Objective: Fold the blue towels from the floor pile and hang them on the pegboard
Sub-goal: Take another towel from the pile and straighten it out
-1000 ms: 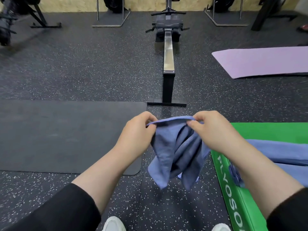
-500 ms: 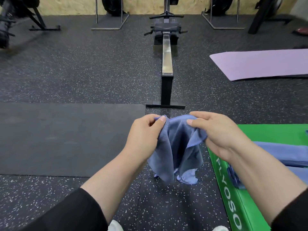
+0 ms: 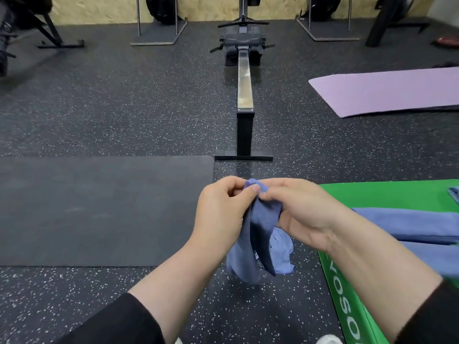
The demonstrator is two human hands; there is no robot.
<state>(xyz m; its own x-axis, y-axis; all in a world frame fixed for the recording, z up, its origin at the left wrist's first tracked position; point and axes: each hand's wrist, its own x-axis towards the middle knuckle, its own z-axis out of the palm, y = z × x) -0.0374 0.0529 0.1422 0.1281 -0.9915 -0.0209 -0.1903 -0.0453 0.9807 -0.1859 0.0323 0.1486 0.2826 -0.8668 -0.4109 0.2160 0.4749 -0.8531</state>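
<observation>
1. Head view is showing both hands meeting in the lower middle, the left hand [image 3: 221,214] and the right hand [image 3: 300,212] touching at the fingertips, each pinching the top edge of 1 blue towel [image 3: 260,234].
2. Left thumb and curled fingers are gripping the towel's upper hem; the right hand's curled fingers are closing on the same bunched edge just beside them — neither hand is spread flat.
3. That towel is hanging in loose folds below the hands, its lower edges dangling above the speckled floor [image 3: 124,115] without clearly touching it.
4. More blue towels [image 3: 407,224] are lying to the right on a green mat [image 3: 372,194], whose near-left edge is running just beside the right forearm.
5. A black mat [image 3: 99,207] is lying to the left, its right edge and rounded corner sitting near the left hand.
6. A rowing machine [image 3: 244,78] is stretching away straight ahead, its foot bar resting just beyond the black mat's far corner.
7. A purple mat [image 3: 387,90] is lying far right — well apart from the hands — with bare floor showing between it and the rower's rail.
</observation>
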